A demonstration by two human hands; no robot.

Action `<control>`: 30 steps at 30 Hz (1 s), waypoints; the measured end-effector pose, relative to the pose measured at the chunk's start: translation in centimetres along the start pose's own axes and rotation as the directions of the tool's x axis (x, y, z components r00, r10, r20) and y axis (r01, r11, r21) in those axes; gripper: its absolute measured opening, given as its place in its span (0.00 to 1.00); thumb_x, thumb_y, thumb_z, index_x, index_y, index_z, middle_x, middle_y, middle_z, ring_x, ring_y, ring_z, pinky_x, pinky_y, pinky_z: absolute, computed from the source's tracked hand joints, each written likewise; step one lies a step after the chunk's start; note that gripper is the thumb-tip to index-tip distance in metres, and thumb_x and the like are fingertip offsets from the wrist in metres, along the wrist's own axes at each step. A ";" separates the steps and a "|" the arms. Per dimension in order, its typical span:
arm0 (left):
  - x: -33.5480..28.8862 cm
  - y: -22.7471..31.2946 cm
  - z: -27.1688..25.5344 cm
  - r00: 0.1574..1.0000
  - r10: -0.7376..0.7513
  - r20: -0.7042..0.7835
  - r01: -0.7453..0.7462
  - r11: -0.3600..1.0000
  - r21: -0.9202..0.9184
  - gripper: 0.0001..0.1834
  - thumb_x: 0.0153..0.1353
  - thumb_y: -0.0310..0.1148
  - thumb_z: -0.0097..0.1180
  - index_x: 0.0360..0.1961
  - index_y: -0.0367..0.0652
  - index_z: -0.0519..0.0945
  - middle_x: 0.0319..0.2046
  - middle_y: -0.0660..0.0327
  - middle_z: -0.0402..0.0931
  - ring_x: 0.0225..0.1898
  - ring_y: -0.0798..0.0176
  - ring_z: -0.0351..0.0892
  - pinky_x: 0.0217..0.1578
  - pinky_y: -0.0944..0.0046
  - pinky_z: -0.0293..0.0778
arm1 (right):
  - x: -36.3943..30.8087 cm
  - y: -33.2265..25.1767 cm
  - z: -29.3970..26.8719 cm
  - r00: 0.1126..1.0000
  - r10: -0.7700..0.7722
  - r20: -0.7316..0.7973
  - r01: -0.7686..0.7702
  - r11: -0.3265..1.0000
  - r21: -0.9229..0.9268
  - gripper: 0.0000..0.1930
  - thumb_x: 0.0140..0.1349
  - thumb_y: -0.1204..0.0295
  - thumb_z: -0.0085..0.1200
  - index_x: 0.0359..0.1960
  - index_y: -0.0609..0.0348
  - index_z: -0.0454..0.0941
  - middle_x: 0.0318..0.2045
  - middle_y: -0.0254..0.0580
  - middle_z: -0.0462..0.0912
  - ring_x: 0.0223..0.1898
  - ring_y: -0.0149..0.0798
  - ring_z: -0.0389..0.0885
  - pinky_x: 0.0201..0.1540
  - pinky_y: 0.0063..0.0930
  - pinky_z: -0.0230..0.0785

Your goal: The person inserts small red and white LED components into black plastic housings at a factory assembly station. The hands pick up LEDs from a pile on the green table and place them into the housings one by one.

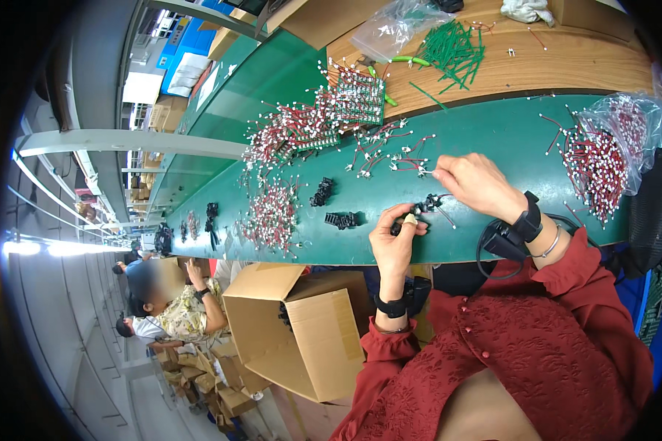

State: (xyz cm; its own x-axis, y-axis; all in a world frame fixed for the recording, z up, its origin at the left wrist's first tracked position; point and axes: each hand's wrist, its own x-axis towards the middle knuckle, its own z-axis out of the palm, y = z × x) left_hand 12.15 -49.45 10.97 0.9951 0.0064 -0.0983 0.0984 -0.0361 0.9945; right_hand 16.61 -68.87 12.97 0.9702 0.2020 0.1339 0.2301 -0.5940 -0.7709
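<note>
My left hand (392, 241) is closed around a small black plastic part (429, 203) above the front edge of the green bench; a pale cover sits on one fingertip. Thin dark leads stick out of that part toward my right hand (478, 182). The right fingers are pinched on a short red wire with white connectors (422, 173), at the edge of some loose red wires (375, 153). Left of my hands, two similar black parts (321, 192) lie on the bench. Beyond them are a pile of red wires (271, 214) and wired green circuit boards (362, 99).
More red wires (596, 173) spill from a clear plastic bag (643, 125) at the right. Green strips (452, 51) lie on a wooden board (566, 62) at the back. An open cardboard box (324, 345) stands below the bench edge. A co-worker (184, 309) sits farther left.
</note>
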 end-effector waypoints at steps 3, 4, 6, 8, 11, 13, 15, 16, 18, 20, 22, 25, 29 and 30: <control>0.3 0.1 0.0 0.999 -0.034 0.000 0.034 0.999 0.002 0.19 0.57 0.16 0.47 0.51 0.34 0.72 0.46 0.52 0.73 0.29 0.65 0.79 0.29 0.68 0.78 | -0.2 -0.4 0.8 0.998 0.005 0.056 -0.012 0.992 0.127 0.11 0.61 0.67 0.46 0.28 0.62 0.72 0.20 0.55 0.77 0.25 0.56 0.77 0.27 0.45 0.68; 0.3 0.2 0.0 0.998 -0.064 -0.002 0.064 0.998 -0.010 0.21 0.57 0.17 0.47 0.53 0.35 0.71 0.48 0.51 0.72 0.29 0.65 0.79 0.29 0.69 0.78 | -0.2 -0.5 0.9 0.985 0.036 0.170 -0.093 0.934 0.344 0.12 0.63 0.67 0.45 0.27 0.63 0.71 0.18 0.51 0.77 0.22 0.51 0.78 0.25 0.43 0.68; 0.3 0.4 -0.1 0.998 -0.068 -0.017 0.066 0.992 -0.104 0.23 0.58 0.17 0.46 0.56 0.36 0.68 0.51 0.50 0.69 0.28 0.65 0.79 0.28 0.69 0.78 | -0.1 -0.6 1.0 0.971 0.057 0.231 -0.164 0.862 0.479 0.12 0.64 0.66 0.44 0.27 0.62 0.71 0.16 0.47 0.77 0.21 0.46 0.79 0.25 0.40 0.67; 0.2 0.5 0.1 0.997 -0.041 -0.064 0.031 0.988 -0.149 0.26 0.58 0.17 0.45 0.60 0.38 0.64 0.54 0.49 0.68 0.27 0.66 0.79 0.25 0.71 0.76 | 0.2 -0.6 0.9 0.983 0.050 0.175 -0.135 0.844 0.519 0.13 0.64 0.66 0.44 0.27 0.62 0.71 0.17 0.44 0.77 0.22 0.43 0.79 0.25 0.37 0.67; 0.1 0.4 0.2 0.995 0.004 -0.101 -0.018 0.990 -0.140 0.26 0.58 0.17 0.46 0.59 0.38 0.64 0.53 0.48 0.68 0.25 0.68 0.78 0.23 0.72 0.75 | 0.9 -0.3 0.4 0.999 0.018 -0.043 0.002 0.906 0.424 0.13 0.63 0.63 0.45 0.29 0.61 0.72 0.19 0.41 0.78 0.23 0.41 0.79 0.26 0.33 0.68; 0.1 0.3 0.1 0.988 0.016 -0.153 -0.045 0.981 -0.189 0.23 0.58 0.17 0.45 0.57 0.37 0.66 0.50 0.49 0.71 0.23 0.68 0.76 0.21 0.74 0.72 | 1.0 -0.1 0.4 0.988 0.005 -0.152 0.049 0.936 0.349 0.12 0.62 0.62 0.48 0.32 0.60 0.74 0.20 0.41 0.79 0.24 0.41 0.79 0.26 0.32 0.68; 0.2 0.4 -0.1 0.980 -0.010 -0.199 -0.040 0.968 -0.246 0.20 0.58 0.18 0.45 0.53 0.36 0.69 0.45 0.50 0.74 0.20 0.70 0.74 0.19 0.75 0.69 | 0.8 0.0 0.6 0.997 -0.002 -0.082 0.015 0.988 0.154 0.11 0.57 0.64 0.53 0.38 0.54 0.76 0.24 0.40 0.78 0.25 0.44 0.78 0.28 0.36 0.69; 0.2 0.5 -0.4 0.975 -0.044 -0.217 -0.020 0.959 -0.281 0.18 0.58 0.19 0.45 0.51 0.36 0.71 0.42 0.51 0.75 0.19 0.71 0.72 0.18 0.76 0.67 | 0.7 0.0 0.9 0.989 -0.100 -0.110 0.105 0.993 0.044 0.11 0.56 0.66 0.53 0.39 0.53 0.76 0.25 0.39 0.77 0.25 0.45 0.78 0.28 0.37 0.69; -0.1 0.7 -0.8 0.968 -0.083 -0.236 0.004 0.948 -0.318 0.12 0.59 0.21 0.45 0.43 0.36 0.75 0.33 0.55 0.77 0.16 0.73 0.67 0.15 0.77 0.59 | 0.6 0.2 1.6 0.982 -0.187 -0.033 0.183 0.977 -0.114 0.11 0.52 0.70 0.55 0.39 0.51 0.77 0.28 0.38 0.74 0.28 0.47 0.77 0.30 0.41 0.70; -0.4 1.0 -1.0 0.980 -0.064 -0.188 0.009 0.960 -0.279 0.11 0.59 0.21 0.45 0.42 0.36 0.76 0.31 0.55 0.77 0.16 0.73 0.67 0.14 0.77 0.58 | 0.6 0.4 2.1 0.967 -0.238 -0.087 0.226 0.965 -0.131 0.11 0.52 0.70 0.55 0.39 0.51 0.77 0.28 0.38 0.74 0.29 0.46 0.77 0.30 0.39 0.70; -0.9 1.3 -1.0 0.987 -0.053 -0.155 0.009 0.962 -0.272 0.10 0.59 0.21 0.46 0.40 0.36 0.76 0.30 0.57 0.76 0.16 0.73 0.67 0.13 0.76 0.57 | 0.7 0.6 2.4 0.974 -0.204 -0.094 0.194 0.975 -0.103 0.10 0.52 0.70 0.56 0.37 0.52 0.77 0.29 0.39 0.74 0.30 0.46 0.77 0.31 0.38 0.69; -1.1 1.7 -0.5 0.990 -0.051 -0.135 0.010 0.959 -0.283 0.09 0.60 0.22 0.46 0.40 0.36 0.76 0.29 0.57 0.75 0.16 0.73 0.67 0.13 0.77 0.58 | 0.8 0.8 2.2 0.973 -0.179 -0.143 0.178 0.984 -0.022 0.09 0.51 0.70 0.57 0.34 0.54 0.76 0.29 0.39 0.74 0.30 0.47 0.77 0.31 0.38 0.68; -1.0 2.5 -0.4 0.993 -0.088 -0.079 0.056 0.938 -0.341 0.08 0.60 0.23 0.47 0.39 0.36 0.77 0.28 0.57 0.75 0.15 0.73 0.66 0.13 0.77 0.56 | 1.0 0.7 1.9 0.979 -0.102 -0.175 0.097 0.995 -0.035 0.09 0.50 0.69 0.58 0.32 0.55 0.75 0.27 0.39 0.76 0.29 0.47 0.77 0.30 0.38 0.68; -1.1 2.6 -0.3 0.994 -0.103 -0.038 0.084 0.935 -0.344 0.08 0.60 0.23 0.47 0.39 0.36 0.77 0.28 0.57 0.75 0.15 0.74 0.65 0.13 0.77 0.56 | 1.1 0.7 1.9 0.976 -0.099 -0.193 0.096 0.995 -0.027 0.08 0.49 0.69 0.58 0.31 0.56 0.75 0.26 0.39 0.76 0.29 0.48 0.77 0.29 0.39 0.68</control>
State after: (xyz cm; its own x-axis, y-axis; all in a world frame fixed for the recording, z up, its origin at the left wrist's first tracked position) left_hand 11.35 -49.25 13.70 0.9789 0.0479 -0.1988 0.1745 0.3109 0.9343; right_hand 17.66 -67.60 11.38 0.9390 0.1060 0.3272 0.3239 -0.5924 -0.7377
